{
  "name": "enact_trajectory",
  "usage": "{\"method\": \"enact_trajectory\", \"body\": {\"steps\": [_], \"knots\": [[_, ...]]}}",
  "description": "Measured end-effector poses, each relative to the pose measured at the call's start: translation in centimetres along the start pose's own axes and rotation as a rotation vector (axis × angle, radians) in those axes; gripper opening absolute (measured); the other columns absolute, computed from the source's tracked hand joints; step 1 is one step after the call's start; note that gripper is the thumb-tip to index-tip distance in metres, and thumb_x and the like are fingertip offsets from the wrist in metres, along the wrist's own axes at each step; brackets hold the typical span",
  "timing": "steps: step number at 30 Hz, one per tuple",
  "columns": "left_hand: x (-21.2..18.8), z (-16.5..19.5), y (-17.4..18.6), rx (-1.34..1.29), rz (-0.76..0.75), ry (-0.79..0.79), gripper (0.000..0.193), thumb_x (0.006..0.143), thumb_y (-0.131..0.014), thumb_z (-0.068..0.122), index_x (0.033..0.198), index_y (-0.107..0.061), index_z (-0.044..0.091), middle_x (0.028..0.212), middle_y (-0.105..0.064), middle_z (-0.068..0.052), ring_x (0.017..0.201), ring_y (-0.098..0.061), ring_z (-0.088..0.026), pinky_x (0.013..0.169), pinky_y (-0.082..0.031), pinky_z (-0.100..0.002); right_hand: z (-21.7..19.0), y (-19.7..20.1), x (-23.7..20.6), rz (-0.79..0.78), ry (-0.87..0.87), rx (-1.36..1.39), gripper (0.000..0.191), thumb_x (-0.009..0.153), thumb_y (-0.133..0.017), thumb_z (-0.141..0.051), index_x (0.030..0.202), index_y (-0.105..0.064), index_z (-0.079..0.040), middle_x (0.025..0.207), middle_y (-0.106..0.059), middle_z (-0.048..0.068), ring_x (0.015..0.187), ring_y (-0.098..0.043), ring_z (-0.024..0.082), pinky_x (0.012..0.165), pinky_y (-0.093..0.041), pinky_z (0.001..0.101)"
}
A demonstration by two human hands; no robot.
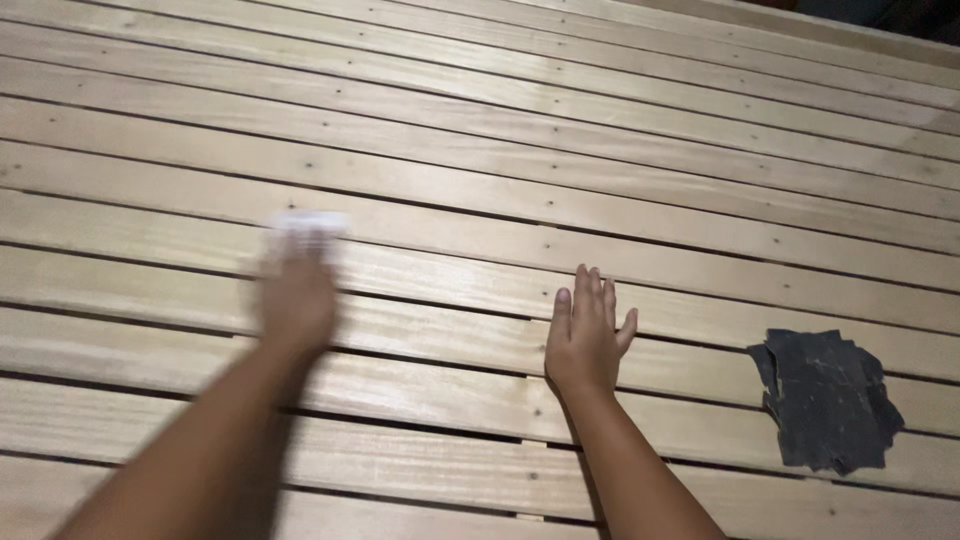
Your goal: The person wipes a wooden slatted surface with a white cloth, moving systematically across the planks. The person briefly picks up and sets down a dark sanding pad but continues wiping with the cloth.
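My left hand [296, 298] is blurred with motion and presses a small pale pad or folded sheet [303, 226] onto a light wooden slat [480, 205]; only the pad's far edge shows past the fingers. My right hand [585, 335] lies flat, palm down, fingers together, on a slat nearer to me, holding nothing. Both forearms reach in from the bottom edge.
The slatted wooden surface [600, 120] fills the view, with narrow dark gaps and small nail heads between boards. A pile of torn dark grey abrasive sheets [825, 400] lies at the right, close to my right hand. A dark area shows past the far top right edge.
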State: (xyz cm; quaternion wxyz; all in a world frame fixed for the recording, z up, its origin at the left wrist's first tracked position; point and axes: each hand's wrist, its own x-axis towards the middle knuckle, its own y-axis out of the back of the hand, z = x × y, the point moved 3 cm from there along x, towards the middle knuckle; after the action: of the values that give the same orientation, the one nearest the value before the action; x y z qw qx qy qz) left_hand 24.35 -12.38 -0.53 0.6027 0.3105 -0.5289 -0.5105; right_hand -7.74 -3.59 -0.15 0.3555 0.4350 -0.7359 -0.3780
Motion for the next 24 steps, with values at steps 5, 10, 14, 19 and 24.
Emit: {"method": "enact_trajectory", "body": {"steps": [5, 10, 14, 19, 24], "knots": [[0.6, 18.4, -3.9, -0.456, -0.27, -0.285, 0.055, 0.104, -0.038, 0.031, 0.159, -0.038, 0.03, 0.172, -0.019, -0.012, 0.157, -0.017, -0.03, 0.123, -0.016, -0.055, 1.4, -0.8, 0.3, 0.027, -0.002, 0.056, 0.058, 0.106, -0.03, -0.04, 0.154, -0.041, -0.009, 0.161, -0.043, 0.012, 0.154, -0.026, 0.028, 0.123, 0.0, 0.0561], [1.4, 23.5, -6.1, -0.195, -0.44, -0.483, 0.054, 0.102, -0.034, 0.039, 0.156, -0.034, 0.031, 0.167, -0.021, 0.001, 0.155, -0.013, -0.022, 0.122, 0.0, -0.062, 2.5, -1.5, 0.5, 0.054, -0.001, 0.1, 0.057, 0.108, -0.028, -0.039, 0.154, -0.041, -0.009, 0.162, -0.043, 0.011, 0.155, -0.028, 0.024, 0.124, -0.002, 0.0561], [3.7, 13.3, -4.6, -0.231, -0.184, -0.304, 0.051, 0.105, -0.032, 0.033, 0.156, -0.038, 0.032, 0.169, -0.023, -0.003, 0.156, -0.018, -0.02, 0.119, 0.003, -0.068, 1.9, -1.6, 2.2, 0.016, -0.002, 0.016, 0.059, 0.107, -0.029, -0.039, 0.156, -0.038, -0.007, 0.165, -0.032, 0.014, 0.155, -0.019, 0.03, 0.121, 0.001, 0.0587], [5.7, -5.2, 0.9, 0.067, -0.195, 0.158, 0.061, 0.105, -0.027, 0.039, 0.163, -0.021, 0.023, 0.172, -0.012, -0.004, 0.155, -0.011, -0.027, 0.117, -0.003, -0.07, -1.0, -2.1, 6.5, 0.012, 0.004, -0.04, 0.061, 0.107, -0.028, -0.041, 0.157, -0.036, -0.007, 0.167, -0.027, 0.015, 0.156, -0.015, 0.033, 0.12, 0.001, 0.0608], [6.5, -5.3, -1.1, 0.096, -0.196, 0.249, 0.064, 0.102, -0.029, 0.042, 0.162, -0.019, 0.023, 0.169, -0.009, -0.008, 0.154, -0.006, -0.035, 0.114, -0.003, -0.069, -1.0, -2.9, 7.1, -0.03, -0.069, -0.108, 0.062, 0.107, -0.027, -0.044, 0.156, -0.037, -0.008, 0.166, -0.028, 0.014, 0.156, -0.016, 0.032, 0.121, 0.001, 0.0599]]}}
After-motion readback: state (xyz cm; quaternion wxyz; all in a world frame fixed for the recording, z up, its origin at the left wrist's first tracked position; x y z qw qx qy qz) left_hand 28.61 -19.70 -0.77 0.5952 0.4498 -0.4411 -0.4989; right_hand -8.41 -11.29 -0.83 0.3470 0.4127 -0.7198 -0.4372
